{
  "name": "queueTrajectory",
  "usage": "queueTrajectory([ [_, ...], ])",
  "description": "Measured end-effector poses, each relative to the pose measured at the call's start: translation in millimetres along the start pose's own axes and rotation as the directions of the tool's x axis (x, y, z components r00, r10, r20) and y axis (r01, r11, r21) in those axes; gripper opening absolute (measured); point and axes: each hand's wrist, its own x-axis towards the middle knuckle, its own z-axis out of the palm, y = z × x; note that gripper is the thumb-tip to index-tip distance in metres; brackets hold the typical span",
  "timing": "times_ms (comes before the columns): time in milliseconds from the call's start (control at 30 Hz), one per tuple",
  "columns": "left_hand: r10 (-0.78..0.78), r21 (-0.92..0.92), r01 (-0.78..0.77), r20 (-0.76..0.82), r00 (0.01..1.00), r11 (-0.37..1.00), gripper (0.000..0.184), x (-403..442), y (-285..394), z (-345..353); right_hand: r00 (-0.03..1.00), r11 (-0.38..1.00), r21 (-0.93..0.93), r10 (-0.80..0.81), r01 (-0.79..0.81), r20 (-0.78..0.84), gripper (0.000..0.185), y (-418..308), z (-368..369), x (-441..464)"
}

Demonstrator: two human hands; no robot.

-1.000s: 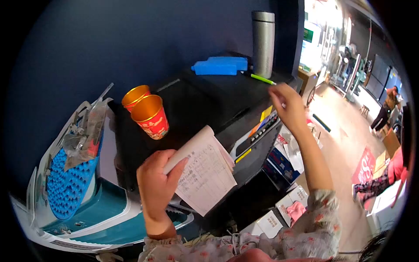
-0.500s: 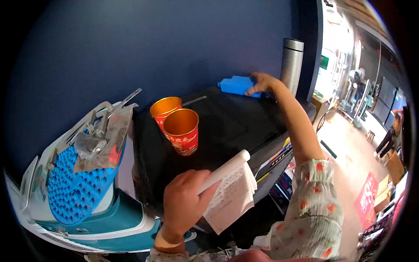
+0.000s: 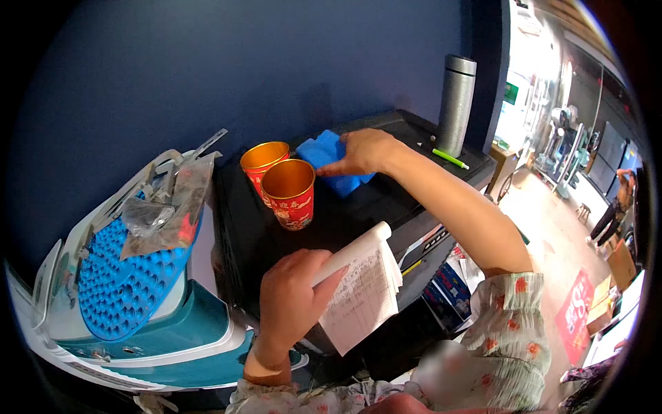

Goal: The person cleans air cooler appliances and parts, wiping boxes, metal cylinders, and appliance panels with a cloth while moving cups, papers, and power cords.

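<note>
My left hand (image 3: 289, 298) is closed around a notepad (image 3: 362, 297) with its top pages rolled back and handwriting on the sheet. Over the black surface (image 3: 262, 241), my right hand (image 3: 358, 153) has its fingers wrapped over a blue object (image 3: 332, 162), partly hidden beneath the palm. Just left of that hand stand two red paper cups with gold insides, the front one (image 3: 289, 196) overlapping the rear one (image 3: 258, 162). A green pen (image 3: 450, 159) lies beside an upright silver bottle (image 3: 457, 107) at the back right.
At the left is a teal and white appliance (image 3: 186, 317) with a blue studded mat (image 3: 124, 283) and a plastic bag (image 3: 148, 219) on it. Boxes (image 3: 601, 307) and a red sign (image 3: 574, 317) are on the floor at the right. A person (image 3: 614, 207) is farther back.
My right hand has moved from the pen onto the blue object, which has shifted left towards the cups and turned. My left hand still holds the notepad.
</note>
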Motion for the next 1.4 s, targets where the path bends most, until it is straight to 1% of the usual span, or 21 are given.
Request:
queueTrajectory([
  [133,-0.009,-0.025,0.008,-0.047,0.999,1.000,0.018,-0.3,3.2,1.4,0.994,0.988,0.127,-0.076,0.086,-0.079,0.073,10.5,9.5,1.1],
  [200,-0.042,-0.025,0.041,-0.053,0.998,0.999,0.017,-0.6,6.1,2.0,0.980,0.978,0.156,-0.111,0.137,-0.165,0.063,19.5,25.7,7.2],
  [300,-0.052,-0.046,0.050,-0.032,0.998,0.998,0.018,0.9,2.6,2.7,0.894,0.944,0.146,-0.219,0.295,-0.392,0.051,34.1,58.4,26.6],
  [333,-0.038,-0.041,0.036,-0.035,0.999,0.999,0.018,1.2,3.3,2.6,0.884,0.944,0.160,-0.199,0.289,-0.422,0.045,33.4,62.3,26.8],
  [433,-0.032,-0.045,0.030,-0.043,0.999,0.999,0.018,0.4,5.4,1.8,0.902,0.872,0.363,-0.175,0.328,-0.395,0.043,33.1,56.4,30.2],
  [533,-0.050,-0.072,0.047,-0.040,0.998,0.996,0.018,1.0,6.9,1.5,0.919,0.805,0.472,-0.216,0.359,-0.330,0.042,30.4,54.1,33.3],
  [633,-0.036,-0.057,0.035,-0.027,0.999,0.998,0.018,2.3,5.7,0.6,0.891,0.783,0.477,-0.209,0.399,-0.402,0.040,24.8,58.1,25.8],
  [733,-0.053,-0.056,0.051,-0.025,0.998,0.997,0.018,2.2,5.7,0.4,0.822,0.699,0.469,-0.318,0.540,-0.472,0.040,22.2,62.1,24.6],
  [800,-0.085,-0.063,0.083,-0.025,0.996,0.995,0.019,2.4,7.5,0.8,0.803,0.701,0.450,-0.306,0.554,-0.512,0.041,23.1,58.9,17.6],
  [833,-0.088,-0.066,0.087,-0.024,0.996,0.994,0.020,2.0,8.0,0.7,0.794,0.701,0.443,-0.297,0.558,-0.531,0.042,23.1,56.1,11.0],
  [933,-0.070,-0.062,0.068,-0.035,0.997,0.996,0.021,2.5,6.7,0.2,0.859,0.645,0.583,-0.257,0.493,-0.442,0.051,32.4,37.6,-29.5],
  [1000,-0.032,-0.054,0.029,-0.065,0.997,0.998,0.022,3.0,4.1,1.2,0.920,0.461,0.797,-0.218,0.391,-0.325,0.051,33.4,32.6,-72.7],
  [1033,-0.057,-0.100,0.051,-0.063,0.996,0.994,0.021,3.8,7.0,-0.3,0.942,0.354,0.878,-0.213,0.321,-0.259,0.052,35.5,37.9,-91.1],
  [1100,-0.115,-0.188,0.103,-0.056,0.992,0.977,0.019,5.3,13.7,-4.5,0.905,0.277,0.882,-0.303,0.382,-0.297,0.060,49.9,68.9,-106.4],
  [1133,-0.090,-0.229,0.070,-0.080,0.993,0.971,0.017,6.5,11.5,-2.2,0.895,0.361,0.828,-0.298,0.429,-0.333,0.064,53.1,74.3,-123.0],
  [1167,-0.102,-0.257,0.077,-0.086,0.991,0.963,0.016,7.7,13.6,-2.6,0.888,0.280,0.863,-0.319,0.421,-0.330,0.067,51.7,75.9,-137.5],
  [1233,-0.123,-0.314,0.089,-0.091,0.988,0.945,0.016,10.5,18.8,-2.3,0.920,0.228,0.918,-0.303,0.325,-0.250,0.065,56.7,88.5,-153.9],
  [1267,-0.152,-0.362,0.110,-0.088,0.984,0.926,0.017,12.7,17.8,0.8,0.919,0.297,0.890,-0.295,0.347,-0.260,0.061,55.2,92.2,-162.0],
  [1300,-0.176,-0.341,0.139,-0.080,0.981,0.930,0.018,15.8,23.0,1.1,0.919,0.366,0.856,-0.286,0.365,-0.269,0.057,53.2,96.1,-170.7],
  [1333,-0.201,-0.321,0.168,-0.073,0.977,0.932,0.019,20.1,31.0,0.9,0.929,0.327,0.876,-0.229,0.356,-0.292,0.048,48.5,102.6,-177.5],
  [1400,-0.264,-0.301,0.248,-0.012,0.964,0.921,0.027,28.6,35.8,2.7,0.963,0.334,0.905,-0.149,0.264,-0.225,0.045,48.1,108.0,-182.7],
])
